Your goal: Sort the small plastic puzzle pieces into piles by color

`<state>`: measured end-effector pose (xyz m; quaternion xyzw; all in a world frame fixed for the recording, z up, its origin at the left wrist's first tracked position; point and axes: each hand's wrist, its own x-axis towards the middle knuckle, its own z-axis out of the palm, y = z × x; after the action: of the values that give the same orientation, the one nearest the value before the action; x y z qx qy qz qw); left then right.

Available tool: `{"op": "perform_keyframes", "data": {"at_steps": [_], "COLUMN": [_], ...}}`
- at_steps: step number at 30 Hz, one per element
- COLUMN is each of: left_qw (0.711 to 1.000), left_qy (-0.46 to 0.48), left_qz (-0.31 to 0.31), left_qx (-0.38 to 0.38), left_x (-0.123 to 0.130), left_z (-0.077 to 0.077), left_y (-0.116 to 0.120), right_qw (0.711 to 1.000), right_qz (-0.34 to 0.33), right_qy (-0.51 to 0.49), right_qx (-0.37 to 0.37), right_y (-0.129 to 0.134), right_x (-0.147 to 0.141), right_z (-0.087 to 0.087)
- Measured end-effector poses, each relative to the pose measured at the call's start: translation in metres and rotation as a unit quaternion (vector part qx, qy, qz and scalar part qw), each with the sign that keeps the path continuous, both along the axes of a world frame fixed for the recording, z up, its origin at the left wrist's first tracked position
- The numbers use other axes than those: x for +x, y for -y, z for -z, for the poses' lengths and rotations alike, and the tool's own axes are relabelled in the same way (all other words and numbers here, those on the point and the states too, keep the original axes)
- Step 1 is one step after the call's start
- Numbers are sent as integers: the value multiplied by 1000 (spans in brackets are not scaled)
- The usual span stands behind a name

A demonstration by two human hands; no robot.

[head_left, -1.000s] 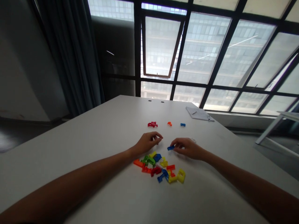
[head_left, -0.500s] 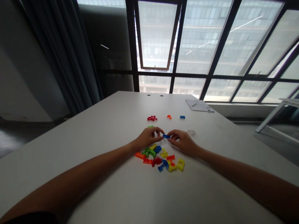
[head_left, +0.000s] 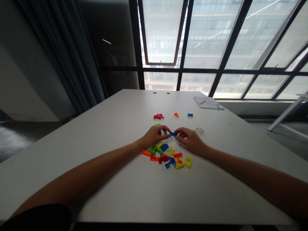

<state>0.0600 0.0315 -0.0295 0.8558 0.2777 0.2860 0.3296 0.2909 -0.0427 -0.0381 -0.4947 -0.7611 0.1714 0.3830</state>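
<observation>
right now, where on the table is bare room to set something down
Bare table lies left of the left forearm, and between it and the right forearm from the pile of pieces to the near edge. Crowded: the middle, where left hand and right hand hold a blue piece beyond that pile.

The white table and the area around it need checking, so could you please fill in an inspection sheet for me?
Surface: white table, colourful pieces around its middle.
Pieces: blue piece held; mixed-colour pile nearer the wearer; red pieces, orange piece and second blue piece farther off.
Clutter: papers at the far right, apparent pens on top.
Hands: left hand and right hand, fingertips at opposite ends of the blue piece.
Cables: nothing seen.
Surroundings: windows ahead, dark curtain left.
</observation>
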Motion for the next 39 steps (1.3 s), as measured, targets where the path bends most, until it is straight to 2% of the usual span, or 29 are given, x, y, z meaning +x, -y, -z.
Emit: {"op": "perform_keyframes", "data": {"at_steps": [6,19,26,39], "left_qw": [1000,999,999,998], "left_qy": [20,22,27,27], "left_qz": [-5,-1,-4,-10], "left_qx": [11,35,36,52], "left_x": [0,-2,-2,-2], "left_z": [5,-1,1,3], "left_y": [-3,3,3,2], "right_qw": [1000,998,997,994], "right_qz": [7,-8,11,2], "right_qy": [-1,-14,0,-1], "right_qx": [-6,65,78,109], "right_y": [1,7,10,11], "right_x": [-1,0,-1,1], "right_z": [0,2,0,2]}}
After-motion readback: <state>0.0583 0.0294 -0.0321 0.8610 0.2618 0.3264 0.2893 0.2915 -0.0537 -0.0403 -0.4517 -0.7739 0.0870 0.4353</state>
